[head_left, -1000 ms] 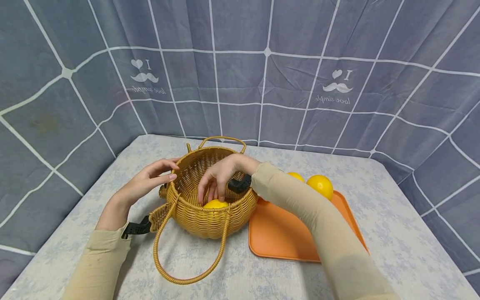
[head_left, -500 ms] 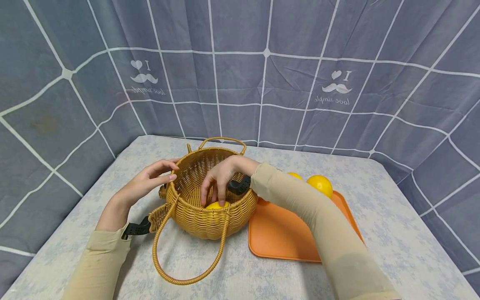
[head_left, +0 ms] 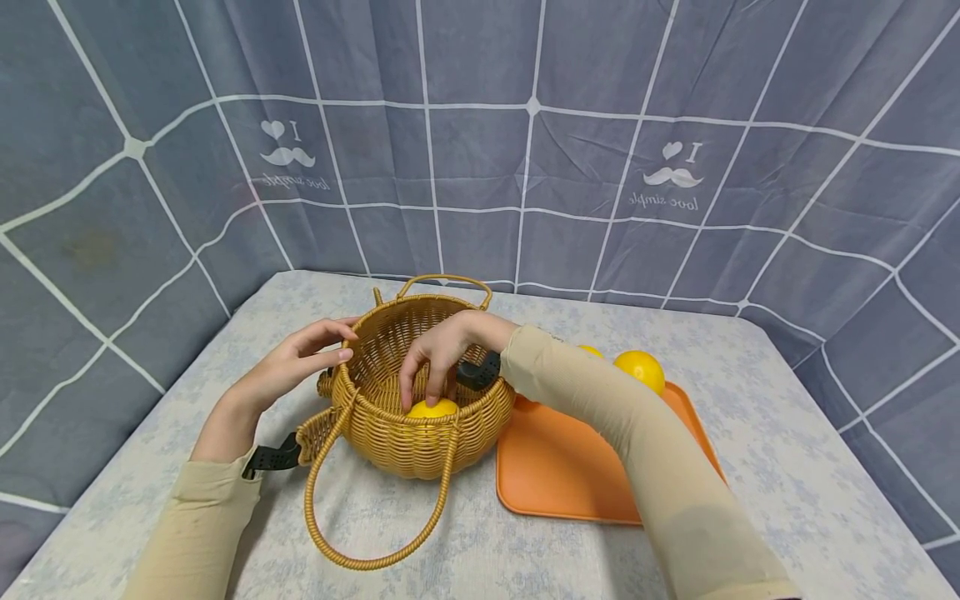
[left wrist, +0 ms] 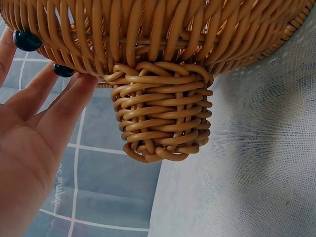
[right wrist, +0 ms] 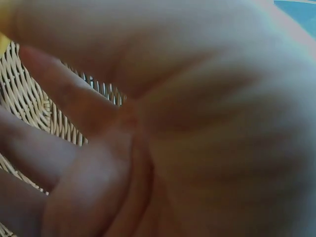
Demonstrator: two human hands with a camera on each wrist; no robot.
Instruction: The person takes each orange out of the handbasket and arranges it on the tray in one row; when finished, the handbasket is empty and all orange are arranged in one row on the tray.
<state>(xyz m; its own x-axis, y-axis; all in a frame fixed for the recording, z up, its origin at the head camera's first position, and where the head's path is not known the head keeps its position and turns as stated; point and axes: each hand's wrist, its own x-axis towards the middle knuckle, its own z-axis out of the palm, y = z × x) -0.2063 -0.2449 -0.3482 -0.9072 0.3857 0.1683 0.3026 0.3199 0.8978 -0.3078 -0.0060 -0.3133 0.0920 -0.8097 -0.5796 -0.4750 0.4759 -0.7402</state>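
A wicker basket (head_left: pixel 420 450) with two looped handles stands on the table. Inside, near its front rim, lies a round yellow fruit (head_left: pixel 432 409), partly hidden by the rim. My right hand (head_left: pixel 442 350) reaches down into the basket, its thumb touching the top of the fruit and a finger beside it. In the right wrist view the right hand's fingers (right wrist: pixel 74 98) are spread and fairly straight, with only a sliver of yellow at the edge. My left hand (head_left: pixel 288 362) rests against the basket's left side, fingers extended; the left wrist view shows its fingertips at the wicker.
An orange tray (head_left: pixel 562 467) lies right of the basket, partly under my right forearm. A yellow fruit (head_left: pixel 640 372) and another, mostly hidden yellow fruit (head_left: pixel 590 351) sit toward its back. One basket handle (head_left: pixel 375 565) droops forward onto the table. A grey checked curtain (head_left: pixel 577 167) hangs behind.
My right thumb has come onto the fruit and shifted left across its top; the fruit has moved slightly inside the basket. My left hand and the basket stay nearly still.
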